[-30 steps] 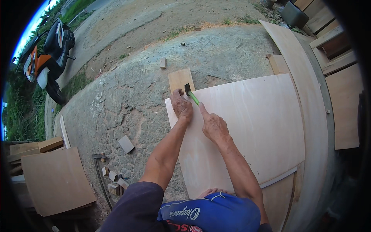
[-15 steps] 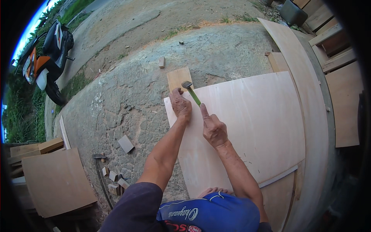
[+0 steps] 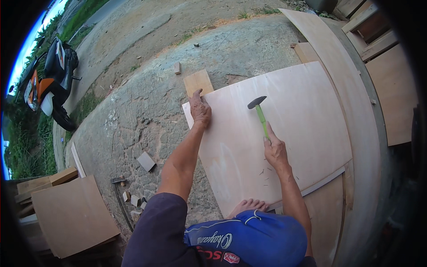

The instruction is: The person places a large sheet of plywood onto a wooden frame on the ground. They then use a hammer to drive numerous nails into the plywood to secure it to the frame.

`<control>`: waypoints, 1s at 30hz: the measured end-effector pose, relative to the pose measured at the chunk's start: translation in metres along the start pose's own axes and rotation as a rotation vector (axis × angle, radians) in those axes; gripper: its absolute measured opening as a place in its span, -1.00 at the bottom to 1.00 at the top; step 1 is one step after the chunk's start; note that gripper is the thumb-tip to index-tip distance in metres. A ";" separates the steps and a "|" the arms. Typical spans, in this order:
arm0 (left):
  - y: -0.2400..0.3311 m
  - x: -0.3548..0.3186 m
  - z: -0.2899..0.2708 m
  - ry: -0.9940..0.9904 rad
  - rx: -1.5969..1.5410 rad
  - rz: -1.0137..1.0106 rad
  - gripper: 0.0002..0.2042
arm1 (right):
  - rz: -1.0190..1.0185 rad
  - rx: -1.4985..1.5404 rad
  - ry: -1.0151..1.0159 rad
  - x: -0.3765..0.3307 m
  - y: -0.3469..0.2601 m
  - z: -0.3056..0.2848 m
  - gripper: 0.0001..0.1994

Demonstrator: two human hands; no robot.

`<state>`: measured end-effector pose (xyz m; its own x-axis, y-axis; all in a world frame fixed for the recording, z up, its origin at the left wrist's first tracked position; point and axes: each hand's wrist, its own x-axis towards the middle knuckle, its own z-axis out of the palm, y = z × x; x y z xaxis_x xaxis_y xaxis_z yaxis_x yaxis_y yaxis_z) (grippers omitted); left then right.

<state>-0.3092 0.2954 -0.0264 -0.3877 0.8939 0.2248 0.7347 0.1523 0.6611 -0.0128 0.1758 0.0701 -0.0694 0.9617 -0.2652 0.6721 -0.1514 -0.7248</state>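
A large pale plywood sheet (image 3: 249,147) lies in front of me. Near its far left corner rests my left hand (image 3: 200,110), index finger stretched toward the edge and the other fingers partly hidden; I see nothing held in it. A wooden board (image 3: 198,82) sticks out from under that far edge, just past my fingertips. My right hand (image 3: 276,152) is closed round the green handle of a hammer (image 3: 261,111). Its dark head is over the sheet, to the right of my left hand. Several loose nails (image 3: 266,178) lie on the sheet left of my right wrist.
My bare foot (image 3: 248,205) rests on the sheet's near end. Wood offcuts (image 3: 146,161) and a bar clamp (image 3: 118,180) lie on rough concrete at left, by stacked boards (image 3: 75,213). A long plywood strip (image 3: 351,98) runs along the right. A motorbike (image 3: 51,84) stands far left.
The hammer has moved right, away from the left hand and the board beyond the edge. My left hand stays at the corner, its index finger now stretched out. The whole view has shifted slightly.
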 end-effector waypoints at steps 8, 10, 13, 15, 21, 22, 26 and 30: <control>0.047 -0.205 -0.058 -0.651 0.432 0.415 -0.32 | 0.209 0.186 0.530 -0.157 0.174 -0.021 -0.39; 0.057 -0.242 -0.076 -0.756 0.401 0.447 -0.29 | 0.192 0.160 0.569 -0.170 0.174 -0.023 -0.40; 0.045 -0.250 -0.085 -0.824 0.441 0.456 -0.24 | 0.301 0.136 0.509 -0.161 0.158 -0.017 -0.41; 0.055 -0.237 -0.086 -0.914 0.444 0.517 -0.22 | 0.399 0.082 0.469 -0.160 0.166 -0.022 -0.38; 0.066 -0.198 -0.101 -1.178 0.450 0.500 -0.36 | 0.468 0.345 0.484 -0.170 0.150 -0.036 -0.36; 0.079 -0.202 -0.110 -1.201 0.409 0.513 -0.39 | 0.470 0.350 0.478 -0.170 0.153 -0.035 -0.36; 0.095 -0.216 -0.148 -1.115 0.268 0.584 -0.49 | 0.476 0.418 0.510 -0.176 0.157 -0.027 -0.37; 0.048 -0.209 -0.172 -0.922 0.148 0.326 -0.47 | 0.353 0.528 0.601 -0.160 0.169 -0.001 -0.39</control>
<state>-0.2882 0.0440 0.0815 0.3857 0.8701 -0.3068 0.8146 -0.1651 0.5560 0.1123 -0.0033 -0.0093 0.5792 0.7735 -0.2574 0.1410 -0.4061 -0.9029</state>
